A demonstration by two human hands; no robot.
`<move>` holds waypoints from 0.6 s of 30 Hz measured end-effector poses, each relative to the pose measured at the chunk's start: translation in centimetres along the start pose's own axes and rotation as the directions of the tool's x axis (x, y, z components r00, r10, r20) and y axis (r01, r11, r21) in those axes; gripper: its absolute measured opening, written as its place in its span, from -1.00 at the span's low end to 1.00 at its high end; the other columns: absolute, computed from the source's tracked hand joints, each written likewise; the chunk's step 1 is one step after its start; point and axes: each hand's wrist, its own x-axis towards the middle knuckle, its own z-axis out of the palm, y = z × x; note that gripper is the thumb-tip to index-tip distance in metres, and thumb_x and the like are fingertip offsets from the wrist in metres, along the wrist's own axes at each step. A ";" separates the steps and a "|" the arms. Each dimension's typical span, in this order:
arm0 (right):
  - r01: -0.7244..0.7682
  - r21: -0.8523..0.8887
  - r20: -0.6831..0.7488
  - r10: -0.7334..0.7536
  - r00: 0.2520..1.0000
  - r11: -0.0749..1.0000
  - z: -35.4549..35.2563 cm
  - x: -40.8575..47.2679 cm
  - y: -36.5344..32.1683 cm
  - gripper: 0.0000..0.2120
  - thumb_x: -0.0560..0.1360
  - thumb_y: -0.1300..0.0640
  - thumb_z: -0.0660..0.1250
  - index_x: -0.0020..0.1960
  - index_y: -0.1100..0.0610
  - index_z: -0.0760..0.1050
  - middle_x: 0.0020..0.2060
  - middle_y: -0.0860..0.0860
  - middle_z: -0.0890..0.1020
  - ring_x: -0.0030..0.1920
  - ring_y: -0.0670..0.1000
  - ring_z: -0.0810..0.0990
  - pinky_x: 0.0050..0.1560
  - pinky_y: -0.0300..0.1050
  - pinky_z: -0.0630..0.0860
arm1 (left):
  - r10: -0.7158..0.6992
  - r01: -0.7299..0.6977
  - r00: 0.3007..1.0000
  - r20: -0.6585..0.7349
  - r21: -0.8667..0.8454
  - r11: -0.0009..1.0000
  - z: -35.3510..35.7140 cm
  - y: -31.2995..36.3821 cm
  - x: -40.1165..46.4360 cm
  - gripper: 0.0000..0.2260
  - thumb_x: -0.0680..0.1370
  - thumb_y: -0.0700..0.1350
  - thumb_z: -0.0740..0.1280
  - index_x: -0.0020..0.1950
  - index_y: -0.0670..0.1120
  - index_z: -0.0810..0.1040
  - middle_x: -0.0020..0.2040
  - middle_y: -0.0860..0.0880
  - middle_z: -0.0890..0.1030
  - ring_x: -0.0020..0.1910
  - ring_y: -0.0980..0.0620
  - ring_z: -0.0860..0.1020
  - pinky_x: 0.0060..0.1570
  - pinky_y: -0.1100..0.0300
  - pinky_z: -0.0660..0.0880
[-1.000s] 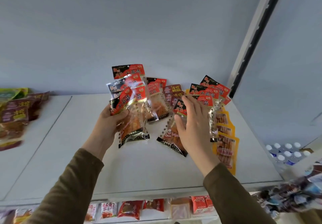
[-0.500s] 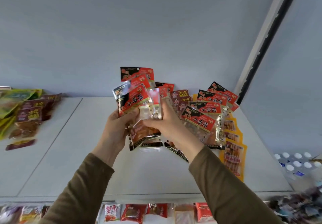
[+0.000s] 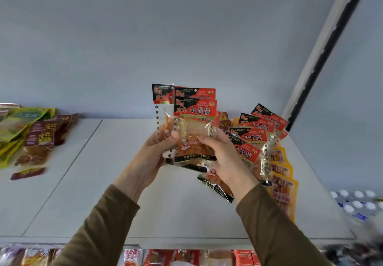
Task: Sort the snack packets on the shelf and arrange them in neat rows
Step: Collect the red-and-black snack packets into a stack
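far left of the white shelf (image 3: 124, 183): green packets (image 3: 18, 120) and dark red packets (image 3: 40, 141) lying in a loose overlapping pile. centre: the left hand (image 3: 154, 151), fingers curled round the left edge of a stack of red-and-black snack packets (image 3: 192, 124), held upright above the shelf in front of the pale wall (image 3: 165, 37); thumb on the front face. the right hand (image 3: 226, 156) grips the same stack at its right edge, fingers curled behind, thumb in front. both arms wear olive sleeves (image 3: 275, 224). right: more red-and-black packets (image 3: 255, 137) fanned on the shelf, overlapping yellow packets (image 3: 284, 187) near the right edge. below the shelf front: a lower row of packets (image 3: 157, 257), blurred.
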 end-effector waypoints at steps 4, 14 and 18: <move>0.131 -0.039 -0.002 -0.131 0.991 0.991 0.1 0.4 -0.1 -0.70 0.55 0.18 0.41 0.26 -0.01 0.56 0.11 -0.01 0.71 0.13 0.00 0.69 0.15 0.03 0.58 | -0.029 0.025 0.998 0.049 0.090 0.996 0.2 -0.3 -0.1 -0.47 0.48 0.08 0.51 0.42 0.19 0.46 0.33 -0.01 0.63 0.25 -0.11 0.65 0.20 -0.20 0.60; 0.031 -0.088 0.087 -0.023 0.996 0.996 4.3 0.7 1.0 -0.56 0.55 -0.14 0.32 0.42 -0.17 0.44 0.29 -0.09 0.61 0.31 -0.05 0.57 0.34 0.12 0.45 | -0.083 0.082 0.991 -0.102 -0.023 0.996 0.0 -2.2 -0.1 -0.46 0.37 0.01 0.61 0.32 0.01 0.59 0.17 -0.11 0.72 0.10 -0.14 0.71 -0.08 0.08 0.66; -0.115 -0.199 0.247 0.164 0.955 0.973 5.5 1.0 0.8 -0.21 0.45 -0.54 0.15 0.58 -0.23 0.18 0.58 -0.13 0.25 0.57 -0.03 0.17 0.57 0.28 0.00 | -0.146 0.130 0.983 -0.112 -0.137 0.982 -2.9 -3.2 -0.6 -0.50 0.40 -0.07 0.62 0.28 -0.16 0.62 0.14 -0.22 0.71 0.02 -0.18 0.72 -0.11 0.05 0.66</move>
